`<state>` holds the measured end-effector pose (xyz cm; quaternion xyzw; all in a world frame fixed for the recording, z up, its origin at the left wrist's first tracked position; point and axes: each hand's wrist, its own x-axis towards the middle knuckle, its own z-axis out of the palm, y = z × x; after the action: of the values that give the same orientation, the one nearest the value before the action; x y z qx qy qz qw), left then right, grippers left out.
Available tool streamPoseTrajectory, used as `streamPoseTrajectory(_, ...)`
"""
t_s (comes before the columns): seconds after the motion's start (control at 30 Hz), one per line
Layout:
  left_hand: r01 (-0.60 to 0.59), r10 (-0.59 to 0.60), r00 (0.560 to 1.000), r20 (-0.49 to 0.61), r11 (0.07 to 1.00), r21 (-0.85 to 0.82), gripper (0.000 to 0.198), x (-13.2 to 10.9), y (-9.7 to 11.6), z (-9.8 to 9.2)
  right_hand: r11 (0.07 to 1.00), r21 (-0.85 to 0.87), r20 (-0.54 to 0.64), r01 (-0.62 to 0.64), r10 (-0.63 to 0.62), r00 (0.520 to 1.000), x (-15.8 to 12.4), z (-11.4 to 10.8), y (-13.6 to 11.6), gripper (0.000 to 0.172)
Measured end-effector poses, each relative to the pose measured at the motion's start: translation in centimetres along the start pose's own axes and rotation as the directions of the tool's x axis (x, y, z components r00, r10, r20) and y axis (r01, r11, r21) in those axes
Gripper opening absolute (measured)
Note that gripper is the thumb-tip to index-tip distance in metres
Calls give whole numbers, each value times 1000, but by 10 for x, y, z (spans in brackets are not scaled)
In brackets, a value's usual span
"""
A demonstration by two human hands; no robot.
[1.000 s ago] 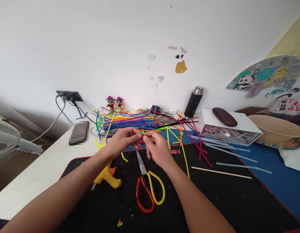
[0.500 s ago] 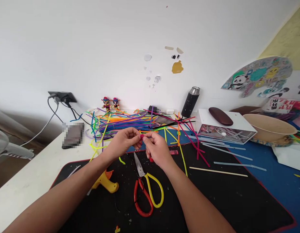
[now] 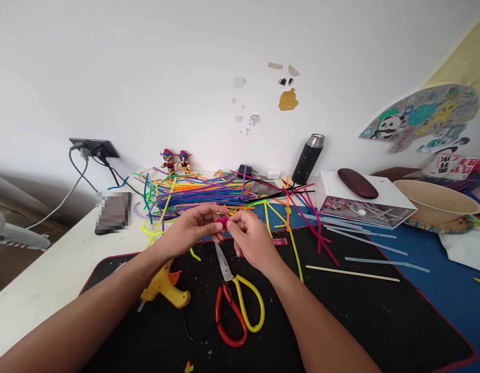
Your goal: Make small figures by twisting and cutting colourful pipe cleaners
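Note:
A small bunched piece of magenta pipe cleaner (image 3: pixel 223 221) is pinched between my two hands above the far part of the black mat. My left hand (image 3: pixel 197 223) grips it from the left with thumb and fingertips. From the right, my right hand (image 3: pixel 251 235) closes on it too, its curled fingers partly hidden. Just below the hands lie scissors (image 3: pixel 226 272) with one red and one yellow handle, blades toward the wall. A yellow glue gun (image 3: pixel 168 287) rests under my left forearm.
Many coloured pipe cleaners (image 3: pixel 197 196) are heaped along the wall. Magenta ones (image 3: pixel 320 228) and clear glue sticks (image 3: pixel 376 260) lie to the right, near a wooden stick (image 3: pixel 352 273). Behind stand two small figurines (image 3: pixel 169 160), a black flask (image 3: pixel 308 159) and a white box (image 3: pixel 391 189).
More of the magenta piece now shows between my fingertips, and my left hand has shifted slightly left and down. The view has tilted a little; the tools lie as before.

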<state>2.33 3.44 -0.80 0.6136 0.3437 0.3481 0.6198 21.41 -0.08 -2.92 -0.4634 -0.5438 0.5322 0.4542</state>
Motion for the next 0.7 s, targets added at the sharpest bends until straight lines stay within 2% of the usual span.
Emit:
streamPoseTrajectory(0.13,16,-16,1000,-8,999,30,33,-4,-4,-3,1000,-17,63,-20,21,998,-1,2,2,11)
streamPoseTrajectory(0.27,-8,11,999,-50,998,70,36,-9,-5,-3,999,-30,78,-42,44,996,-3,3,0,9)
streamPoseTrajectory(0.5,-36,40,999,-18,982,186,31,-14,-3,-3,997,-57,92,-47,52,994,-5,5,-3,11)
streamPoseTrajectory(0.7,-15,19,999,-25,987,163,32,-13,-7,-3,995,-62,84,-78,83,993,-4,8,-3,9)
